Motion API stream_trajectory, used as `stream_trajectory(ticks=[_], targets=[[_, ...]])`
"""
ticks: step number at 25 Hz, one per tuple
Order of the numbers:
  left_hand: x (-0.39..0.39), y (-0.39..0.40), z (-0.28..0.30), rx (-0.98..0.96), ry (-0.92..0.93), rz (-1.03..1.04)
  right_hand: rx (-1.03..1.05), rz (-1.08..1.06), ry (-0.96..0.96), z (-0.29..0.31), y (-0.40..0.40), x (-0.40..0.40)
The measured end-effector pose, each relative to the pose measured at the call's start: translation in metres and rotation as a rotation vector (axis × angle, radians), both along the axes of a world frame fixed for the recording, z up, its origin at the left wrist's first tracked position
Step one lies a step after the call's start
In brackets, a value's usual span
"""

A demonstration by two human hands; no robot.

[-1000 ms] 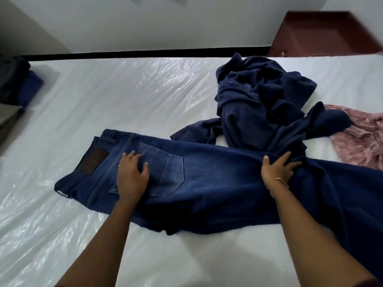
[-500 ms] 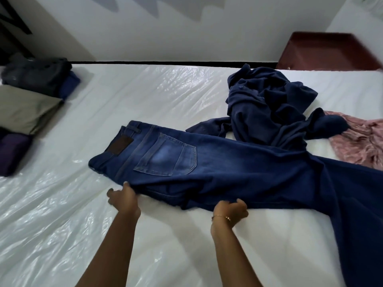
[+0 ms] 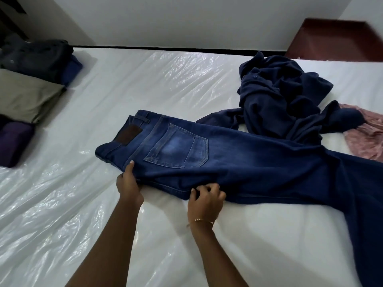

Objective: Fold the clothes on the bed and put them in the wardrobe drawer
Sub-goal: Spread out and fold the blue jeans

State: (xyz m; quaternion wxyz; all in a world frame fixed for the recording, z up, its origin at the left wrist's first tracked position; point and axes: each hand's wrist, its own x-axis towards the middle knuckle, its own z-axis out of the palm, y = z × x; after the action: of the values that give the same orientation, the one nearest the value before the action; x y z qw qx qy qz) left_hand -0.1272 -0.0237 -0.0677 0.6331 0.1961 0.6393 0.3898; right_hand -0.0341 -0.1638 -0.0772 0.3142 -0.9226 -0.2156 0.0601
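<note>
Both hands, left (image 3: pixel 129 184) and right (image 3: pixel 205 196), pinched the jeans (image 3: pixel 238 162) near edge mid-frame; I'd tug evenly so the legs stack flat.

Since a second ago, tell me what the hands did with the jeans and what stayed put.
Both hands left the top of the jeans and came to the near edge: the left hand now grips it below the waistband, the right hand pinches it near the crotch. The navy shirt, pink garment and folded pile stayed put.
</note>
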Motion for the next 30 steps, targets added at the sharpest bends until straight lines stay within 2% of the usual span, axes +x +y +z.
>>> stream_trajectory(ticks=[1,2,4,5,8,9,10,11,12,13,14,15,17,19,21,23,24,26,28,30], targets=[[-0.002,0.006,-0.001,0.014,-0.002,0.003,-0.018,0.061,-0.147,-0.006,0.001,-0.001],[-0.004,0.011,-0.002,0.025,0.0,0.002,-0.018,0.086,-0.193,-0.009,0.002,0.0],[-0.007,0.021,-0.003,0.037,0.065,-0.018,-0.065,0.095,-0.142,-0.01,0.008,-0.001],[-0.007,0.026,-0.002,0.043,0.113,-0.024,-0.097,0.057,-0.058,-0.006,0.013,0.001],[-0.005,0.034,-0.002,0.067,0.213,-0.02,-0.371,-0.087,0.362,0.003,0.028,0.012],[-0.005,0.035,-0.002,0.071,0.215,-0.026,-0.374,-0.117,0.518,0.002,0.029,0.016],[-0.007,0.037,-0.002,0.074,0.213,-0.032,-0.257,-0.155,0.668,0.002,0.027,0.022],[-0.008,0.038,-0.003,0.074,0.214,-0.034,-0.031,-0.209,0.818,0.002,0.024,0.026],[-0.01,0.039,-0.003,0.077,0.223,-0.037,0.215,-0.259,0.866,0.002,0.02,0.023],[-0.012,0.039,-0.002,0.089,0.227,-0.034,0.409,-0.322,0.799,0.002,0.013,0.013],[-0.013,0.04,0.0,0.104,0.223,-0.014,0.502,-0.372,0.661,0.003,0.008,-0.002],[-0.014,0.041,0.003,0.113,0.21,0.011,0.504,-0.43,0.519,0.002,0.003,-0.021],[-0.019,0.04,0.007,0.076,0.178,0.053,0.447,-0.633,0.406,-0.003,-0.004,-0.06],[-0.034,0.036,0.01,-0.004,0.14,0.077,0.444,-0.813,0.439,-0.005,-0.004,-0.089],[-0.054,0.04,0.014,-0.019,0.156,0.059,0.58,-1.011,0.617,0.006,0.011,-0.097],[-0.073,0.05,0.014,0.016,0.201,0.051,0.718,-1.12,0.805,0.016,0.023,-0.106],[-0.082,0.055,0.014,0.038,0.233,0.056,0.72,-1.11,0.853,0.017,0.024,-0.113],[-0.106,0.066,0.015,0.078,0.288,0.081,0.565,-1.005,0.865,0.021,0.025,-0.139],[-0.135,0.075,0.015,0.095,0.3,0.134,0.377,-0.869,0.764,0.02,0.024,-0.169],[-0.173,0.079,0.016,0.07,0.364,0.219,0.284,-0.788,0.643,0.021,0.028,-0.193]])
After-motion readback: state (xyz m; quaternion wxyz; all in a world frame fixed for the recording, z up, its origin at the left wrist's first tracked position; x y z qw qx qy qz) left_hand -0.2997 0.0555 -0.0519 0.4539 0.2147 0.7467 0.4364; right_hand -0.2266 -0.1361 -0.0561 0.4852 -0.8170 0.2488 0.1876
